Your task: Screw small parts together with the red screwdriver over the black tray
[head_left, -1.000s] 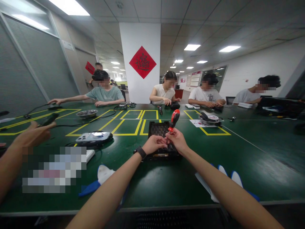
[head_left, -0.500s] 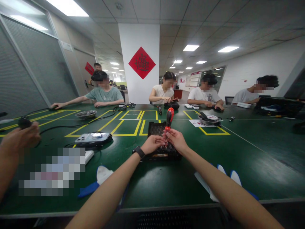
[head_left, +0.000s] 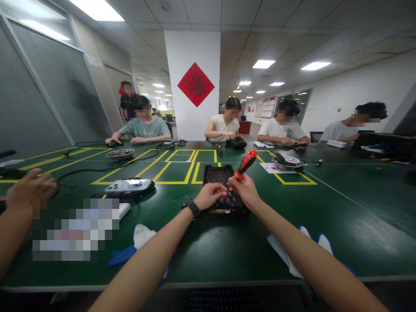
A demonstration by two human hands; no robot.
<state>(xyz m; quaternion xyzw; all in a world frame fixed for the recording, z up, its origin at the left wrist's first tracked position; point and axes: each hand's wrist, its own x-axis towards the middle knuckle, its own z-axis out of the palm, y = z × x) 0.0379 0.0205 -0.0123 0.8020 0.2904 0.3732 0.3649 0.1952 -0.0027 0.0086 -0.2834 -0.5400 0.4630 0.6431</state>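
Room: office, with a white pillar (head_left: pixel 193 47) standing beyond the case.

Table, one, green (head_left: pixel 201 255): under the case; yellow tape (head_left: pixel 299 183) on its top beyond the case marks off places, we judge.

Co-workers, four seated (head_left: pixel 147 128): along the far edge, beyond the case. A further co-worker's hand (head_left: pixel 30 190): well left of the case.

Sign, one, red diamond (head_left: pixel 196 84): on the pillar, beyond and above the case.

Case, one, black, open (head_left: pixel 238 212): straight before us, between our forearms; so placed, we judge, that both hands work over it and small contents stay within reach.

Gloves, blue and white: one (head_left: pixel 143 234) near left of the case, one (head_left: pixel 312 234) near right, partly under our forearm. Bare fingertips, we judge, feel small parts better.

Bowl, one, metal (head_left: pixel 120 154): far left of the case.

Right hand (head_left: pixel 245 188): over the case's right side, fingers closed on the screwdriver low down, where handle meets shaft; held there, we judge, for fine control.

Left hand (head_left: pixel 209 196): over the case's left side, fingertips drawn in at the shaft's lower end, we judge to steady it. Whether they grip the shaft or some small piece, we cannot tell.

Screwdriver, one, red and black (head_left: pixel 245 164): above the case, tilted, handle up and rightward.

Watch, one, dark (head_left: pixel 191 207): on our left wrist, just left of the case.
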